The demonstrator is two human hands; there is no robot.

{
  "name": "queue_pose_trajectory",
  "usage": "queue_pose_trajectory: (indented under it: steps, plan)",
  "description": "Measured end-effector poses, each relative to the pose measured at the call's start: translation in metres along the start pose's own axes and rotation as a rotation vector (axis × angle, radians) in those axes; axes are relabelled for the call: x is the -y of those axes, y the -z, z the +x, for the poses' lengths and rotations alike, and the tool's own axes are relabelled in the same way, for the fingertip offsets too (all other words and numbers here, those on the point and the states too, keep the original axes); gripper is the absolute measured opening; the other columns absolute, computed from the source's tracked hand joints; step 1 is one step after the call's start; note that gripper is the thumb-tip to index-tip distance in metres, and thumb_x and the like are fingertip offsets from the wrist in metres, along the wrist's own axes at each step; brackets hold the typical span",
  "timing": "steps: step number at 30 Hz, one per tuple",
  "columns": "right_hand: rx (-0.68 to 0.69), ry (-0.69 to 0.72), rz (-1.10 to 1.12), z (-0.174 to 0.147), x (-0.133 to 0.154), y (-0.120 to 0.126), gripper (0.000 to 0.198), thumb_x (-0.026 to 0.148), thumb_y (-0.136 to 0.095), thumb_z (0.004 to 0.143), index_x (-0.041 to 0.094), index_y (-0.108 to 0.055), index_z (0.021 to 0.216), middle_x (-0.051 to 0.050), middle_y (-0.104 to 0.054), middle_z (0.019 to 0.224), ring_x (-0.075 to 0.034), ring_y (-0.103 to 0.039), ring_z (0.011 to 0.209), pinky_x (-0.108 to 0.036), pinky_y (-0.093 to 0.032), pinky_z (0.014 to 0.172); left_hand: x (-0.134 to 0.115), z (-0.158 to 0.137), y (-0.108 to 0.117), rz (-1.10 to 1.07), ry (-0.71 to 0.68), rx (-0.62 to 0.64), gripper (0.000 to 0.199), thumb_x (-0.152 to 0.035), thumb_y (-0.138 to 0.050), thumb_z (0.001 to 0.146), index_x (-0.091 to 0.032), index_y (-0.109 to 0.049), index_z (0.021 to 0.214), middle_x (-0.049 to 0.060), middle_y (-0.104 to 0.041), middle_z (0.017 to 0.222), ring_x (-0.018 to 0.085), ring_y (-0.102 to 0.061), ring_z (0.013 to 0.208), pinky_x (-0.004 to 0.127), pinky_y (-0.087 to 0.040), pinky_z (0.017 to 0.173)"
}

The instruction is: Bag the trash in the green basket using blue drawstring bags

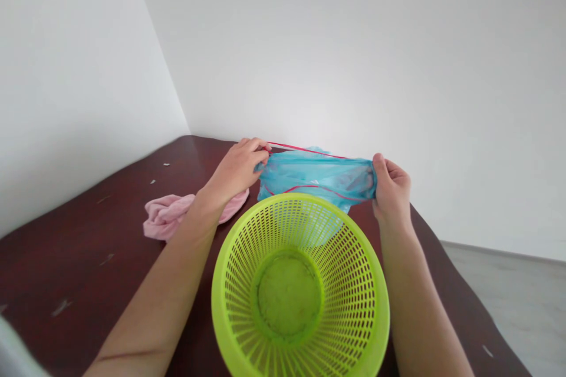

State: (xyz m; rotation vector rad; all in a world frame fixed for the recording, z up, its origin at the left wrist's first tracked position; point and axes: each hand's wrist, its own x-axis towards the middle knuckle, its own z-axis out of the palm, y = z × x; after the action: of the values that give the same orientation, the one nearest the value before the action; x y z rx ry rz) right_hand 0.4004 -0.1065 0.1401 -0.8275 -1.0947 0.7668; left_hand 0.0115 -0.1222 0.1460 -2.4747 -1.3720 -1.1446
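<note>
A thin blue plastic bag (pixel 316 174) with red drawstrings is stretched between my two hands, just beyond the basket. My left hand (pixel 241 165) pinches its left end by the edge and red string. At the opposite end, my right hand (pixel 391 185) grips the bag with the thumb on top. Directly in front of me stands a lime green plastic basket (pixel 378 306) with slotted sides and nothing inside it. Part of the bag hangs behind the basket's far rim and shows through the slots.
A crumpled pink cloth (pixel 168 215) lies on the dark reddish-brown table (pixel 88 235), partly hidden by my left forearm. White walls (pixel 309 41) border the table at the back and left. Pale floor (pixel 508 288) shows beyond the table's right edge.
</note>
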Motion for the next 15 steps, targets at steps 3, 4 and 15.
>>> queue_pose_trajectory:
  steps: [3,4,15]
  plan:
    - [-0.039,-0.036,0.127,0.003,-0.007,0.000,0.068,0.077,-0.106,0.081,0.026,-0.062,0.072,0.006,-0.052,0.063,-0.011,-0.040,0.053,-0.028,-0.038,0.048,0.002,-0.001,-0.004,-0.234,0.031,-0.058,0.030,-0.004,-0.066,0.078,-0.026,-0.068,0.098,0.011,-0.075,0.136,0.034,-0.070,0.130,0.054,-0.056,0.120]
    - [-0.067,-0.055,0.176,0.005,-0.010,0.000,0.067,0.075,-0.107,0.082,0.026,-0.061,0.073,0.006,-0.055,0.064,-0.011,-0.044,0.053,-0.027,-0.043,0.049,0.002,-0.001,-0.005,-0.362,0.059,-0.099,0.034,-0.004,-0.066,0.076,-0.026,-0.068,0.103,0.010,-0.073,0.139,0.031,-0.072,0.128,0.049,-0.059,0.115]
    - [0.029,-0.454,0.499,0.012,-0.031,-0.004,0.040,0.062,-0.099,0.093,0.028,-0.082,0.104,-0.004,-0.091,0.103,-0.029,-0.088,0.095,-0.042,-0.076,0.078,0.017,-0.008,0.009,-0.618,0.225,-0.041,0.011,-0.013,-0.060,0.070,-0.021,-0.066,0.066,0.008,-0.088,0.129,0.030,-0.082,0.125,0.046,-0.065,0.112]
